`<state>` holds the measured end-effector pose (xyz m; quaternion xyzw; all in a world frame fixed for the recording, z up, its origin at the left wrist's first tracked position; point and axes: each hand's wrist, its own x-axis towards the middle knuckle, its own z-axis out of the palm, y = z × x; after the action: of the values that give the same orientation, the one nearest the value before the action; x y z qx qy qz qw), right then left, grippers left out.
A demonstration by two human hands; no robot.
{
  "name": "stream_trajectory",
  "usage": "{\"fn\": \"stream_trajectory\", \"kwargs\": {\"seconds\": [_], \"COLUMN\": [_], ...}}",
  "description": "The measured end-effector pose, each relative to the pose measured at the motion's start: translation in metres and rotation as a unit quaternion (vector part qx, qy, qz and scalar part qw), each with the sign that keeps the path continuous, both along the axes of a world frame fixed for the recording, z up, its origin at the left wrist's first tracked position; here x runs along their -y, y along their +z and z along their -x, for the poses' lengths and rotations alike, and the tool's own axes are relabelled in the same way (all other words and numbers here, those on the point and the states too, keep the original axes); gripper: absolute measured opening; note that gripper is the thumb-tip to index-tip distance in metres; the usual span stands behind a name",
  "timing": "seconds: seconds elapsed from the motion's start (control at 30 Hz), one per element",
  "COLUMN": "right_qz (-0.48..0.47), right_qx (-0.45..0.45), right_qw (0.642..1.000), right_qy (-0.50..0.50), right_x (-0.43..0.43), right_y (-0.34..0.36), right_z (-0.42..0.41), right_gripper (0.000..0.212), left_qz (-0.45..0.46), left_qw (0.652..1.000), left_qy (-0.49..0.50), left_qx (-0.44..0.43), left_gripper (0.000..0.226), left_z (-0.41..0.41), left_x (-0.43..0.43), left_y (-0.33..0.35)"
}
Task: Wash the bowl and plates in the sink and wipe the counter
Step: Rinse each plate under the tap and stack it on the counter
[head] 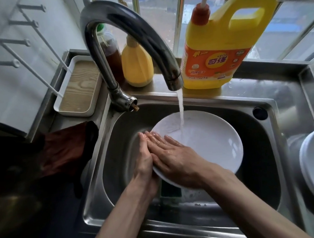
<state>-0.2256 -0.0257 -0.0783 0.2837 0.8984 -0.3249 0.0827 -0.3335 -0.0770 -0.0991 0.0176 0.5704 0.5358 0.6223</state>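
- White plate (210, 144): tilted inside the sink (270, 113), under the water stream (181, 112).
- Left hand (144, 160): fingers straight, against the plate's left rim.
- Right hand (174, 157): flat, fingers extended, resting on the plate's face.

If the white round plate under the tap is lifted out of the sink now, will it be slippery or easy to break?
Probably slippery: water from the curved metal tap runs over the white round plate, and the right hand on it looks wet. Likely stiff but breakable: it looks like glazed ceramic, and the steel sink is hard.
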Motion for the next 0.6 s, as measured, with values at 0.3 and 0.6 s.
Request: {"fn": "stream_trajectory", "kwargs": {"seconds": [0.3,0.6], "right_qz": [0.063,-0.107], "right_qx": [-0.007,0.087], "right_qw": [0.997,0.987], "right_qy": [0.052,-0.088], "right_x": [0.005,0.011], "right_y": [0.003,-0.017], "right_z": [-0.028,-0.069], "right_gripper": [0.049,0.08], "left_qz": [0.081,0.039], "left_qw": [0.994,0.995], "left_qy": [0.067,0.022], "left_qx": [-0.026,-0.089], "left_gripper": [0.057,0.058], "left_z": [0.012,0.028], "left_x": [0.01,0.021], "left_y": [-0.015,-0.01]}}
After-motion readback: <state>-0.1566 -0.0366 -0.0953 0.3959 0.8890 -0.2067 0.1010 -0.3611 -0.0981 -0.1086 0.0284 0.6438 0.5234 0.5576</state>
